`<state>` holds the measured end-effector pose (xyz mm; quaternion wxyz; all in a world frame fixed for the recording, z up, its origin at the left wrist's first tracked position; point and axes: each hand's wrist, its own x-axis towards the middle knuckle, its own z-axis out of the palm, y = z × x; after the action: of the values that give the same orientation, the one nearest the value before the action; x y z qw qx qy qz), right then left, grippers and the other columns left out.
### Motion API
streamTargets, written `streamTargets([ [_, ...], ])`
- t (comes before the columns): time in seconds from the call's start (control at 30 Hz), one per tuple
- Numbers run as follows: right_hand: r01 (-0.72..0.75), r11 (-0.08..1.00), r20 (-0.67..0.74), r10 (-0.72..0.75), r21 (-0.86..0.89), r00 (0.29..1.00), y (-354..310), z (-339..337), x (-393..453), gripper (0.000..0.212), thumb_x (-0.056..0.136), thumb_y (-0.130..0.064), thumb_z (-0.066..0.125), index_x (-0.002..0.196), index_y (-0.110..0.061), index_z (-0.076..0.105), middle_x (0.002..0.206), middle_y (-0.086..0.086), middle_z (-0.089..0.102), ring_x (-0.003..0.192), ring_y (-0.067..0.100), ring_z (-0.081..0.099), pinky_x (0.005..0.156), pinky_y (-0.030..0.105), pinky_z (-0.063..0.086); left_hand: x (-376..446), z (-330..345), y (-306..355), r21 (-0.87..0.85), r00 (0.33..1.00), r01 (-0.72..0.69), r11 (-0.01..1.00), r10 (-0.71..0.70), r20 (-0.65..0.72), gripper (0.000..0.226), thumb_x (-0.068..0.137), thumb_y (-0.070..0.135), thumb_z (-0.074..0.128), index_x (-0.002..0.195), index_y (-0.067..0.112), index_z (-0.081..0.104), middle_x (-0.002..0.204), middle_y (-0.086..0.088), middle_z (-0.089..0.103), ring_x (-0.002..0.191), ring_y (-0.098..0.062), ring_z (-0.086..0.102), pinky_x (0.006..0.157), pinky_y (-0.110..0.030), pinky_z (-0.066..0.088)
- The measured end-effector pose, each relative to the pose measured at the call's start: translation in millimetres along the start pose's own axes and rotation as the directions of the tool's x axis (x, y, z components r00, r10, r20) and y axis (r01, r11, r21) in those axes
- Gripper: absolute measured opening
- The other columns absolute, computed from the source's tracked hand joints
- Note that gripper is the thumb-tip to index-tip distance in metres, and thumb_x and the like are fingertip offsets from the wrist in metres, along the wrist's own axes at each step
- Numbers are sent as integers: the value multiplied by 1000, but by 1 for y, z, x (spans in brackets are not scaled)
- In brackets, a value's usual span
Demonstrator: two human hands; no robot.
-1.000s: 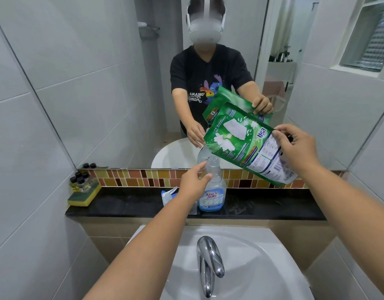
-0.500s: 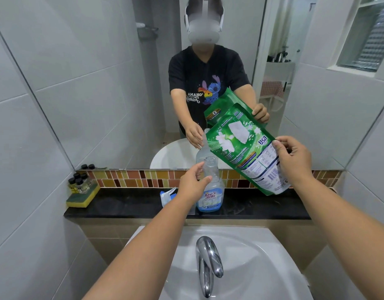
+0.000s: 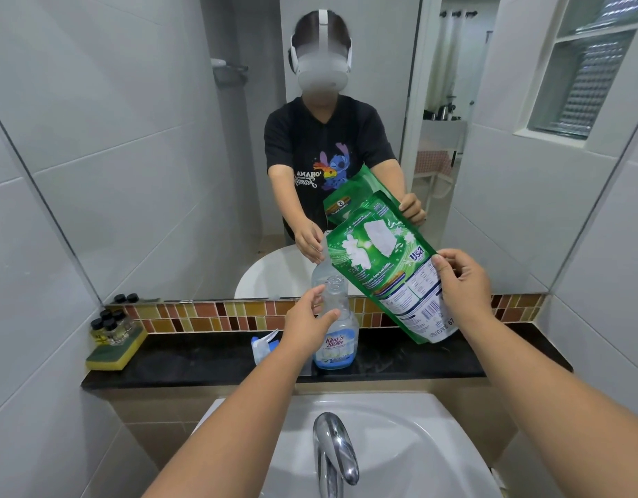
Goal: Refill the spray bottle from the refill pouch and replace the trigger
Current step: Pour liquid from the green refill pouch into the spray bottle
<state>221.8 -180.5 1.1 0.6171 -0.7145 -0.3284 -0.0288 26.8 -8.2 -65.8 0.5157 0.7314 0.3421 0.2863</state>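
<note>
A clear spray bottle (image 3: 337, 330) with a blue label stands open-necked on the black ledge (image 3: 202, 361). My left hand (image 3: 306, 323) grips its shoulder just below the neck. My right hand (image 3: 459, 282) holds a green refill pouch (image 3: 382, 264) by its lower edge, tilted so its top corner hangs above and just right of the bottle's mouth. The blue-and-white trigger (image 3: 265, 345) lies on the ledge to the left of the bottle, partly hidden behind my left wrist.
A yellow-green sponge (image 3: 116, 350) carrying several small dark-capped bottles (image 3: 107, 323) sits at the ledge's left end. Below are the white sink (image 3: 400, 433) and chrome tap (image 3: 333, 451). A mirror behind the ledge reflects me and the pouch. Tiled walls close in on both sides.
The pouch has swung from nearly level to steeper, its top corner dropping towards the bottle's mouth. My left hand has stayed on the bottle.
</note>
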Motion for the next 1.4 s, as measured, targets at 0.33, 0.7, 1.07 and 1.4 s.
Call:
streamTargets([
  [0.33,20,1000,-24,-20,-20,1000,-7,-6,9,16,94,-26,60,80,-34,64,77,-7,69,72,11,66,65,38,57,1,0,3,12,1000,9,1000,-9,-4,60,84,25,73,137,30,46,134,5,55,117,-11,52,94,-40,49],
  [0.7,326,885,109,-307,-333,945,-41,-36,35,11,94,-33,57,95,-30,67,80,-8,67,77,17,61,65,41,53,1,-3,4,56,1000,11,998,-10,-19,63,84,28,73,141,27,46,136,4,54,118,-12,51,91,-34,46],
  [1.07,523,696,286,-438,-492,852,-81,-31,48,15,94,-28,58,100,-20,69,79,-10,57,81,23,52,66,42,50,0,0,4,58,999,1,998,1,-43,63,83,29,73,141,27,46,135,4,55,118,-12,51,91,-34,46],
  [1.4,570,639,322,-472,-517,821,-93,-21,53,17,94,-26,59,102,-17,70,75,-6,55,75,20,46,60,31,36,-1,0,4,61,1000,-12,998,13,-28,64,84,29,73,141,25,45,135,4,55,105,-2,49,86,-24,41],
])
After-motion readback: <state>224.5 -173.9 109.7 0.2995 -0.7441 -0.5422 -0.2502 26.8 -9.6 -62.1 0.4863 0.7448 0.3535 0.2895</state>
